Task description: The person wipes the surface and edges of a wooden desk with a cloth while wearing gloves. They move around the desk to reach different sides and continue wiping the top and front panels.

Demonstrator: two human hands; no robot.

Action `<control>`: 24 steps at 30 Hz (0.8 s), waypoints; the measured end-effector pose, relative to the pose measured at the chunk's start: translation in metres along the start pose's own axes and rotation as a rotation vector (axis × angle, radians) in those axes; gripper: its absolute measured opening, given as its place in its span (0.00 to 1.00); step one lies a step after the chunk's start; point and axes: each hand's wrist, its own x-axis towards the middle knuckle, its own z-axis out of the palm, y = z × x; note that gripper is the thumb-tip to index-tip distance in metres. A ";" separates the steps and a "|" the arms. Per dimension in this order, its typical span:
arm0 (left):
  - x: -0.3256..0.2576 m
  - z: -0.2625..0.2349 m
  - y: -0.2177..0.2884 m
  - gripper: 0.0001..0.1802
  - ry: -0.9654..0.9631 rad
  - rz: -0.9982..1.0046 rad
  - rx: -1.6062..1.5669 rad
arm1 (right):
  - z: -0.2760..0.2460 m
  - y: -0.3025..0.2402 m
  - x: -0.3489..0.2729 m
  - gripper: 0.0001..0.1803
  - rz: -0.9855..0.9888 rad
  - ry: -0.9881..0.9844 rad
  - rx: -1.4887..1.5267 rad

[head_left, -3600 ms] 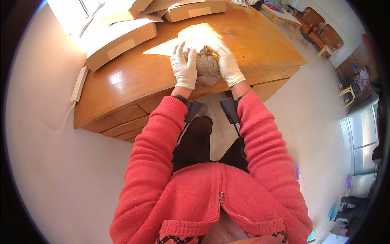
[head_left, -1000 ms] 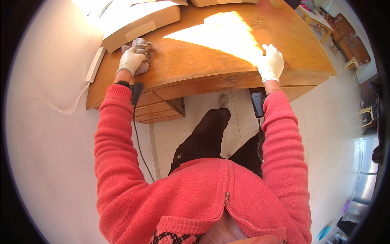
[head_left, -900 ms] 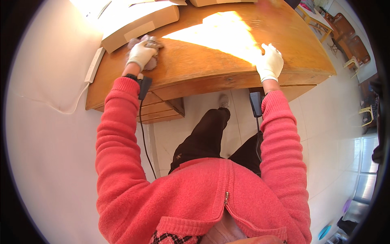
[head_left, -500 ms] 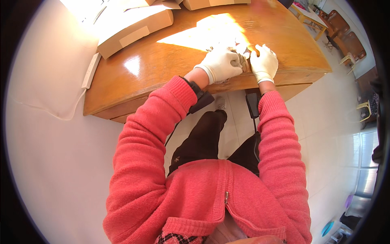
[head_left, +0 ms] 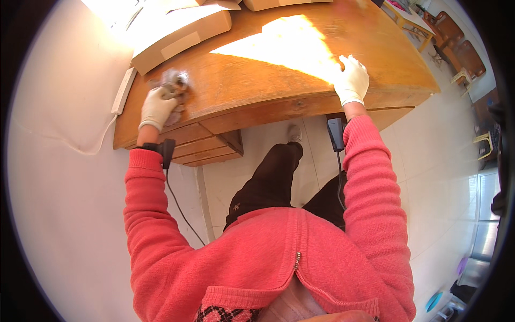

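- The glossy, honey-brown wooden surface (head_left: 257, 91) has a smooth varnished top and a rounded front edge; a bright patch of sunlight falls across its middle.
- A crumpled, soft grey-white cloth (head_left: 174, 86) lies bunched near the surface's left front corner, its folds blurred.
- The left hand (head_left: 158, 106), in a thin whitish glove, is closed over the cloth's near side and presses it to the wood; the cloth pokes out from under the fingers toward 1 o'clock of the hand.
- The right hand (head_left: 351, 80), gloved the same way, rests flat and spread on the surface by the front edge at the right, holding nothing, well apart from the cloth, which lies toward its 9 o'clock.
- A flat, matte tan cardboard box (head_left: 179, 32) with a paler strip along its side sits at 12 o'clock of the cloth, close by.
- A thin pale rectangular board (head_left: 123, 90) leans on the surface's left end, at 9 o'clock of the left hand.
- Wooden drawer fronts (head_left: 206, 150) stack under the left side.
- Both knitted coral-red sleeves (head_left: 370, 177) carry a small black device at the wrist.
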 end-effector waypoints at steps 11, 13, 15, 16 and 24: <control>0.060 0.083 0.169 0.14 -0.305 0.238 -0.404 | -0.004 -0.006 0.000 0.18 -0.010 0.061 -0.011; 0.068 0.106 0.224 0.18 -0.388 0.264 -0.375 | -0.005 -0.006 -0.001 0.18 -0.028 0.090 0.000; 0.074 0.129 0.269 0.21 -0.498 0.245 -0.544 | -0.006 -0.007 -0.001 0.18 -0.042 0.137 0.041; 0.076 0.140 0.288 0.20 -0.544 0.250 -0.676 | -0.006 -0.007 -0.001 0.18 -0.035 0.136 0.055; 0.069 0.135 0.312 0.08 -0.607 0.480 -0.460 | -0.008 -0.007 -0.001 0.21 0.020 0.083 0.074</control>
